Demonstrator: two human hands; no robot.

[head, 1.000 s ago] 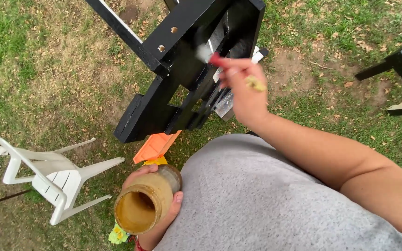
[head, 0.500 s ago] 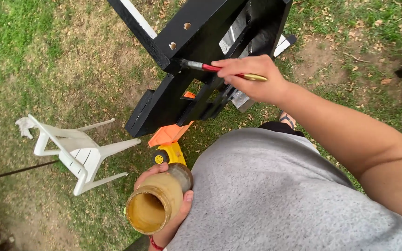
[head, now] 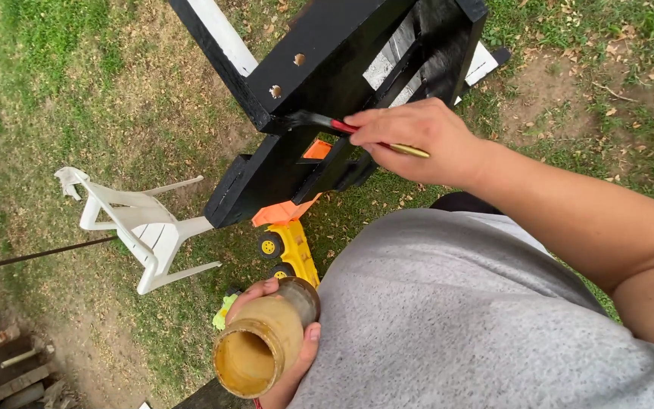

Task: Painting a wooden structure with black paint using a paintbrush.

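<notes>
Brush: a thin paintbrush (head: 357, 132) with a red band behind dark bristles and a yellowish handle; its bristle end lies against the black-painted edge of the wooden frame, just below two small round holes.
Wooden frame: a large slatted piece (head: 319, 68), painted glossy black on its outer faces, with bare whitish boards showing between the slats; it stands tilted across the upper middle of the view, above the grass.
Jar: a squat yellowish jar (head: 263, 344), mouth open and turned toward the camera, its inside coated in a dull ochre film; it sits low in the view, close against the grey shirt.
Right hand: the right hand (head: 421, 140) reaches forward from the right, forearm bare, knuckles up; the fingers are pinched together on the brush handle, which sticks out past them toward the wrist.
Left hand: the left hand (head: 281, 356) cups the jar from beneath and behind, fingers wrapped closed around its body, thumb at the near side.
Clothing: a grey shirt (head: 456, 318) fills the lower right.
Ground: patchy grass (head: 62, 83) with bare earth and dry leaves, greener toward the upper left corner.
Nearby: a white plastic chair (head: 141, 223) lies tipped over left of the frame; an orange and yellow toy truck (head: 289, 235) stands under the frame's lower end; a dark thin rod (head: 39, 254) runs across the left edge.
</notes>
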